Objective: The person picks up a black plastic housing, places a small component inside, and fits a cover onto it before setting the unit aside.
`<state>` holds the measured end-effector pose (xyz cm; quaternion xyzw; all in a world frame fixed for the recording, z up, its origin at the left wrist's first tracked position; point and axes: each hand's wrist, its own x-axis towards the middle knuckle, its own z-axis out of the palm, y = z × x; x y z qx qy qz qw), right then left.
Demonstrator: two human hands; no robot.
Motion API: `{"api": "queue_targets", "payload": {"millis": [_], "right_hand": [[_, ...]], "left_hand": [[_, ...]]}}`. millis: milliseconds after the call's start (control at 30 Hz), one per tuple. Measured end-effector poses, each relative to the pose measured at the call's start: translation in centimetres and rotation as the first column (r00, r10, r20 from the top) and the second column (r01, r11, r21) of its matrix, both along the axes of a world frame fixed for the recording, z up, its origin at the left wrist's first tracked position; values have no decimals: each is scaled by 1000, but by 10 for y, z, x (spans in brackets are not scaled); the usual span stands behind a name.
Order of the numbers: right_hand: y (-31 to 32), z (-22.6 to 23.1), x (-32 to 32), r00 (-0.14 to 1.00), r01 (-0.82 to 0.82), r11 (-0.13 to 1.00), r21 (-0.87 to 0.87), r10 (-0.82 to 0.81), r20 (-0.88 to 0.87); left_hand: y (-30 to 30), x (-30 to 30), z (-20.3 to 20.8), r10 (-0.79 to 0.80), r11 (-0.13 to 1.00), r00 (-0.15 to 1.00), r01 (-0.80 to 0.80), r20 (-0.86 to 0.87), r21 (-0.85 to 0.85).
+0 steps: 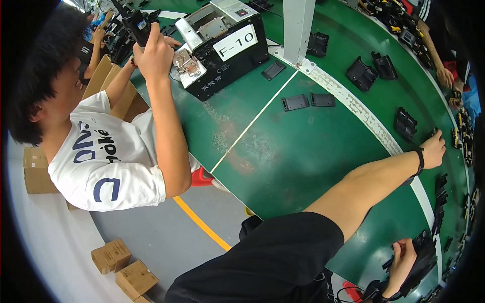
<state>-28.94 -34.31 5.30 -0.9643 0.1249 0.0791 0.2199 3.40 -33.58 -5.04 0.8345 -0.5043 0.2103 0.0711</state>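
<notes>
My left hand [433, 151] reaches far to the right across the green table, a black band on its wrist. Its fingers are curled closed; a bit of something dark shows at them, too small to name. A black moulded plastic housing [405, 124] lies just left of that hand. At the lower right, my right hand [402, 263] has its fingers bent inward beside a larger black piece [423, 257]. What those fingers pinch, if anything, is hidden.
A co-worker at the left holds a black handheld radio [135, 25] beside a black-sided machine [227, 55]. Flat black covers [295, 102] and housings [361, 73] lie on the table. A white post [298, 30] rises at the back. Cardboard boxes [111, 256] stand on the floor.
</notes>
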Motion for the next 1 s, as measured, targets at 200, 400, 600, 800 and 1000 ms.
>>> {"api": "queue_targets", "payload": {"millis": [200,400,600,800,1000], "right_hand": [[7,-1,14,994,-111,994,2,111,-12],[11,-6,33,979,-198,979,-55,200,40],[32,-13,87,869,-473,866,-161,489,77],[36,-4,60,942,-291,943,-160,312,121],[37,-17,40,938,-258,948,-185,292,186]], "left_hand": [[47,-66,17,-7,991,986,29,168,-130],[165,-132,66,-191,980,981,192,30,-46],[241,-152,51,-180,978,981,170,-79,-120],[274,-149,60,-235,972,949,229,-209,-56],[291,-137,77,-232,965,807,122,-543,-231]]}}
